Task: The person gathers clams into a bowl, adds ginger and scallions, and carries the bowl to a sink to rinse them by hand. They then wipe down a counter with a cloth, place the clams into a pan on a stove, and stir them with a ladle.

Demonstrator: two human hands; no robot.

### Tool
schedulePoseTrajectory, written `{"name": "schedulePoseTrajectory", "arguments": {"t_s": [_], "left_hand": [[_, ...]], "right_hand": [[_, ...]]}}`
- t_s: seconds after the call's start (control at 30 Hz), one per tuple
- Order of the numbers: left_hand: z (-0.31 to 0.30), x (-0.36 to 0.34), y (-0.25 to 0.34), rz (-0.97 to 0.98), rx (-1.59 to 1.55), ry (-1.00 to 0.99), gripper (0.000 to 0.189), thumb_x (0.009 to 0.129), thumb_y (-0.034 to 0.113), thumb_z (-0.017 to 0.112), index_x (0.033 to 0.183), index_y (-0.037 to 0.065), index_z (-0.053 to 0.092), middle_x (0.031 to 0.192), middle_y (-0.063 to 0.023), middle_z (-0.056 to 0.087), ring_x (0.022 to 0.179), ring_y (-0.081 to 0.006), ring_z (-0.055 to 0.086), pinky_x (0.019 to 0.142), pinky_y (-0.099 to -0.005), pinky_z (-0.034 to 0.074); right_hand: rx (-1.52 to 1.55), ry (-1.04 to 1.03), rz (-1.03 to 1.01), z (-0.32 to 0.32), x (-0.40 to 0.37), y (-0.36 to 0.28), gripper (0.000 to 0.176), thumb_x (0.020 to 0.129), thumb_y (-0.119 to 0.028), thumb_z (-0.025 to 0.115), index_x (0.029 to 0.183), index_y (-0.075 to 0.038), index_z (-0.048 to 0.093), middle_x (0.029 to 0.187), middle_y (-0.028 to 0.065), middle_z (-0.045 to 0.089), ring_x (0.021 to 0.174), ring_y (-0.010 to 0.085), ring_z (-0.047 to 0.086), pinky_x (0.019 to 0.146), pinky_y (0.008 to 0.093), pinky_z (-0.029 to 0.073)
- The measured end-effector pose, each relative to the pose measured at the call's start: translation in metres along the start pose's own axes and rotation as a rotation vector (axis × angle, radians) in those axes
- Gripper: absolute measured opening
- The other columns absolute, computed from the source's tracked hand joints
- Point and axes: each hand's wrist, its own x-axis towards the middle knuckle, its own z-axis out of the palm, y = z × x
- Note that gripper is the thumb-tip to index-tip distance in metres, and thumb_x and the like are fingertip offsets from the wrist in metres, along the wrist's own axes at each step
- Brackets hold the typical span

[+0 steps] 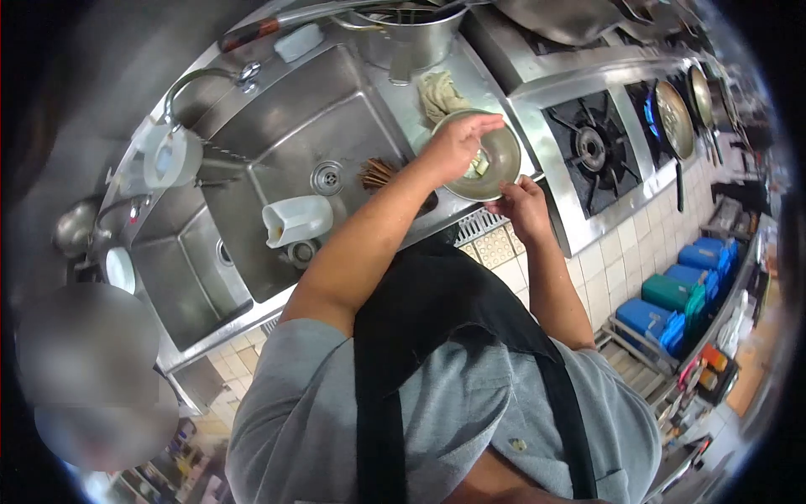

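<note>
A round metal bowl (505,151) with a few pale pieces (477,165) in it rests at the counter's edge, between the sink and the stove. Over the bowl's left part is my left hand (460,144), its fingers stretched out toward the right rim. My right hand (522,207) has its fingers closed on the bowl's lower right rim. Just behind the bowl lies a crumpled cloth (441,95).
Left of the bowl is a metal sink (294,143) holding a white pitcher (299,218) and a brown bristle brush (378,174). A large pot (424,42) stands behind. On the right are a burner (590,148), a pan (674,120) over blue flame, and blue bins (644,319).
</note>
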Motion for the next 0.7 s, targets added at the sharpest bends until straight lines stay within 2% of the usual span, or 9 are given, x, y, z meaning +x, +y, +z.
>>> {"name": "schedulePoseTrajectory", "arguments": {"t_s": [0.07, 0.13, 0.2, 0.23, 0.3, 0.37, 0.47, 0.53, 0.7], "left_hand": [[0.001, -0.006, -0.004, 0.126, -0.055, 0.077, 0.041, 0.084, -0.005, 0.041, 0.124, -0.002, 0.05, 0.124, -0.0149, 0.055, 0.119, -0.0221, 0.049, 0.104, -0.0291, 0.033], [-0.012, -0.015, 0.0, 0.132, -0.048, 0.15, 0.04, 0.082, -0.007, 0.041, 0.121, -0.002, 0.051, 0.122, -0.0137, 0.056, 0.119, -0.0219, 0.049, 0.103, -0.0309, 0.034], [-0.033, -0.029, 0.012, -0.009, -0.1, 0.328, 0.035, 0.086, -0.004, 0.043, 0.121, -0.003, 0.05, 0.127, -0.0135, 0.052, 0.119, -0.0218, 0.049, 0.103, -0.0334, 0.034], [-0.052, -0.038, 0.017, -0.034, -0.099, 0.424, 0.032, 0.086, 0.0, 0.049, 0.119, 0.0, 0.05, 0.125, -0.0136, 0.053, 0.115, -0.0213, 0.051, 0.1, -0.0334, 0.037], [-0.103, -0.057, 0.013, -0.024, -0.277, 0.631, 0.033, 0.088, 0.012, 0.053, 0.119, 0.001, 0.049, 0.119, -0.0151, 0.056, 0.105, -0.0247, 0.056, 0.092, -0.0365, 0.043], [-0.167, -0.083, 0.005, 0.037, -0.486, 0.797, 0.035, 0.09, 0.014, 0.051, 0.121, 0.001, 0.044, 0.118, -0.0175, 0.054, 0.101, -0.0314, 0.057, 0.089, -0.0419, 0.045], [-0.253, -0.119, -0.005, 0.048, -0.41, 0.971, 0.038, 0.09, 0.019, 0.052, 0.122, 0.0, 0.043, 0.118, -0.0176, 0.053, 0.098, -0.0325, 0.058, 0.086, -0.0422, 0.046], [-0.292, -0.124, -0.001, -0.165, -0.418, 1.147, 0.042, 0.09, 0.024, 0.054, 0.123, 0.0, 0.043, 0.118, -0.0175, 0.053, 0.095, -0.0323, 0.058, 0.083, -0.0422, 0.048], [-0.348, -0.089, 0.001, -0.279, -0.431, 0.989, 0.058, 0.09, 0.036, 0.054, 0.129, -0.002, 0.036, 0.121, -0.0178, 0.051, 0.094, -0.0323, 0.058, 0.08, -0.0422, 0.048]], "right_hand": [[-0.009, 0.027, 0.022, -0.001, -0.003, -0.002, 0.011, 0.083, -0.008, 0.056, 0.086, 0.001, 0.05, 0.07, 0.0066, 0.053, 0.061, 0.0217, 0.062, 0.056, 0.0307, 0.055], [-0.029, 0.044, 0.023, -0.001, -0.004, -0.002, 0.009, 0.083, -0.008, 0.056, 0.085, -0.001, 0.051, 0.068, 0.0047, 0.051, 0.058, 0.0188, 0.061, 0.056, 0.0293, 0.055], [-0.058, 0.057, 0.009, -0.004, -0.004, -0.001, 0.009, 0.084, -0.01, 0.057, 0.084, -0.002, 0.051, 0.067, 0.0036, 0.051, 0.058, 0.0176, 0.06, 0.056, 0.029, 0.055], [-0.061, 0.033, -0.011, -0.009, -0.004, 0.001, 0.014, 0.084, -0.011, 0.058, 0.08, -0.003, 0.047, 0.072, 0.0102, 0.058, 0.058, 0.019, 0.062, 0.056, 0.0281, 0.055], [-0.063, 0.04, -0.033, -0.014, -0.004, 0.005, 0.014, 0.084, -0.012, 0.058, 0.08, -0.003, 0.047, 0.071, 0.0091, 0.056, 0.057, 0.0183, 0.061, 0.056, 0.028, 0.055], [-0.062, 0.065, -0.039, -0.008, -0.012, 0.002, 0.013, 0.084, -0.012, 0.057, 0.08, -0.003, 0.048, 0.068, 0.0064, 0.052, 0.056, 0.0169, 0.059, 0.055, 0.0274, 0.054], [0.009, 0.098, -0.068, -0.002, -0.018, 0.01, 0.012, 0.084, -0.011, 0.056, 0.082, -0.001, 0.049, 0.07, 0.0077, 0.054, 0.058, 0.0166, 0.059, 0.054, 0.0266, 0.053], [0.004, 0.111, -0.098, 0.007, -0.025, 0.013, 0.011, 0.084, -0.01, 0.054, 0.085, 0.0, 0.05, 0.072, 0.0097, 0.056, 0.059, 0.0163, 0.059, 0.053, 0.0258, 0.052], [0.067, 0.248, -0.096, 0.042, -0.039, 0.023, 0.012, 0.084, -0.008, 0.054, 0.091, 0.001, 0.051, 0.08, 0.0123, 0.06, 0.061, 0.0178, 0.06, 0.055, 0.0263, 0.05]]}}
